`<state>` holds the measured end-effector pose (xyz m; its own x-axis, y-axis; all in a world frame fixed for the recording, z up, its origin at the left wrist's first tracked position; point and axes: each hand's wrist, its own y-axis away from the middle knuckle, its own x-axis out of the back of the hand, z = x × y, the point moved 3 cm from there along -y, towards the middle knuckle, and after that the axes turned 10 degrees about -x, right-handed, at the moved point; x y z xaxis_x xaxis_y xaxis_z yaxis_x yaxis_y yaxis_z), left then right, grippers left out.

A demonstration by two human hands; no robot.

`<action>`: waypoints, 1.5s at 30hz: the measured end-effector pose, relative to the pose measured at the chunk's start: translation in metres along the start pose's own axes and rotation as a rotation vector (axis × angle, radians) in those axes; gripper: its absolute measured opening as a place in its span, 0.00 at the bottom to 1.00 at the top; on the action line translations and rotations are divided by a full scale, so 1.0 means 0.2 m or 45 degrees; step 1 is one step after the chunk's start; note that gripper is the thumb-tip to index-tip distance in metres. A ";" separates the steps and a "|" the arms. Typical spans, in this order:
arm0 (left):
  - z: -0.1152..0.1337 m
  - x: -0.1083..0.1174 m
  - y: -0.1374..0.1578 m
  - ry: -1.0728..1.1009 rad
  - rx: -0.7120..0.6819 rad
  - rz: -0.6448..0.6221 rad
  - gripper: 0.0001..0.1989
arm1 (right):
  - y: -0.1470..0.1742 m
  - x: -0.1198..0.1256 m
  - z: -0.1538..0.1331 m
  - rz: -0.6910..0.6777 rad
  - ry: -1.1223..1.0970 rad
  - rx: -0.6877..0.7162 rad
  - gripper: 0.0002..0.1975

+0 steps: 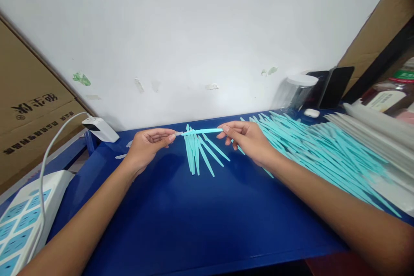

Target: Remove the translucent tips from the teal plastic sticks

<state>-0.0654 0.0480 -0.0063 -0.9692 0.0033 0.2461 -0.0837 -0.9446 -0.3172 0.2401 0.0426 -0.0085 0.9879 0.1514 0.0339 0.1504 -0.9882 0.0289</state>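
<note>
A slim turquoise stick point(209, 130), shaped like an eyebrow razor, is level above the blue table. My right hand point(241, 136) pinches its right end between thumb and fingers. At the other end, my left hand point(155, 142) is closed on a small clear cap point(178, 133), which meets or lies very near the stick's tip; I cannot tell if it is fitted on. Behind and below, several like sticks point(194, 155) lie fanned out on the table. A large heap of them point(310, 151) spreads beyond my right forearm. A few clear pieces point(121, 156) lie beside my left hand.
The blue table point(181, 224) meets a white wall point(181, 43). At left are a power strip point(54, 185), a white charger point(105, 129) with a cable, and a cardboard box point(32, 103). A clear jar point(296, 95), a phone point(338, 86) and an earbud case point(311, 113) stand at back right.
</note>
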 end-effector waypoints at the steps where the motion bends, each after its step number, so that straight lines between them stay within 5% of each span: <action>1: 0.00 0.00 0.00 0.005 -0.001 -0.007 0.17 | 0.00 0.00 0.00 -0.003 -0.007 -0.014 0.14; 45: -0.01 -0.01 0.01 0.114 0.048 0.014 0.19 | 0.02 0.03 -0.03 0.044 -0.041 -0.011 0.14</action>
<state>-0.0644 0.0467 -0.0093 -0.9870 0.0203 0.1595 -0.0657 -0.9564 -0.2845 0.2463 0.0406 -0.0018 0.9932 0.1161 0.0031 0.1159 -0.9926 0.0372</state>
